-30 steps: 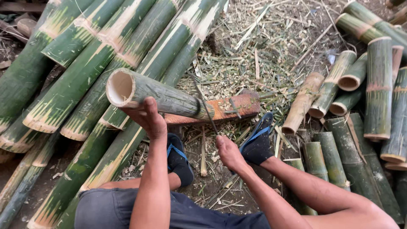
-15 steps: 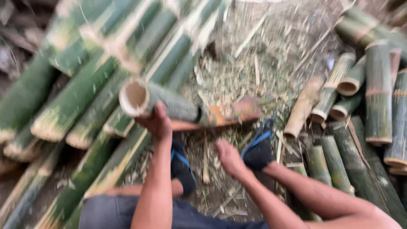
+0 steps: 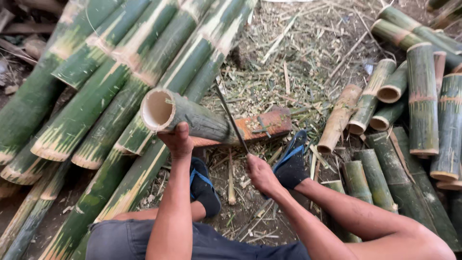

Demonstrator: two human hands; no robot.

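Fingers point(image 3: 179, 136) of the left hand point(image 3: 177, 142) grip the hollow bamboo tube point(image 3: 185, 118) — right hand point(image 3: 260, 174) clenched round a knife point(image 3: 231, 119) on the wooden block point(image 3: 262, 126).

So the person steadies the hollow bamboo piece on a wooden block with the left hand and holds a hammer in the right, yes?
Not a hammer. In the head view the right hand grips a long thin blade. The left hand does steady the hollow bamboo piece on the wooden block.

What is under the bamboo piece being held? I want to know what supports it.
The bamboo piece rests on a reddish wooden block; the block's middle is covered.
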